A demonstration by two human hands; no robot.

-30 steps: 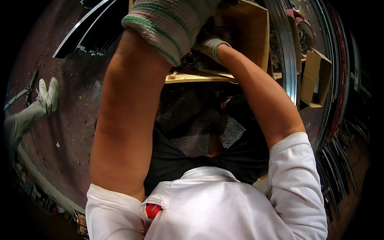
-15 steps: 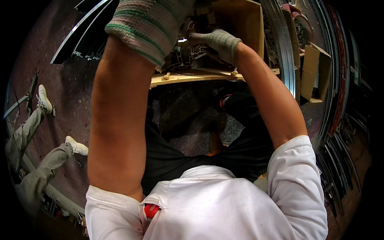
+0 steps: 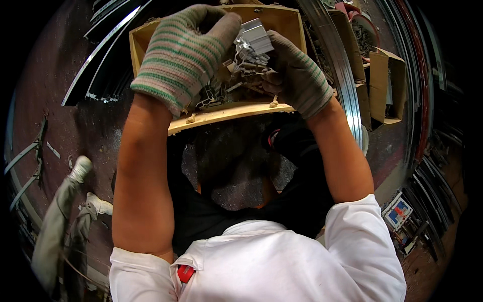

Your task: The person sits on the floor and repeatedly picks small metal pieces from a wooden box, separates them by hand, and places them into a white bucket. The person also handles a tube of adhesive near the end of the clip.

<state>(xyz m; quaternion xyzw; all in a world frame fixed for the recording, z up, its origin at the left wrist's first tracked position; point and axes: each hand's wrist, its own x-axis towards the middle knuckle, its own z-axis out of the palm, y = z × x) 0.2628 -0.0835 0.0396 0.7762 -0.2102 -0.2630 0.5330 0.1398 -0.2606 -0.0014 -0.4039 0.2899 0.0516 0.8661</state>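
Observation:
My left hand (image 3: 186, 58), in a white, green and pinkish striped knit glove, is closed at the left edge of a short silver aluminium profile piece (image 3: 255, 36). My right hand (image 3: 302, 75), in a similar glove with grey fingers, pinches the right edge of that piece between fingertips. The piece is held up above a wooden box (image 3: 234, 110) filled with many small metal profile offcuts (image 3: 214, 94). Parts of the offcuts are hidden behind both hands. Rope knots (image 3: 273, 102) stick out of the box's near wall.
Long metal profiles (image 3: 347, 75) run along the box's right side. Beyond them stand an open cardboard box (image 3: 387, 85) and a red round container (image 3: 363, 30). Dark profiles (image 3: 105, 50) lie at the left. Another person's legs (image 3: 55, 226) are at the lower left.
Both hands have come up out of the box's contents, and the silver profile piece now shows between them. More of the box is visible. The other person's legs have shifted.

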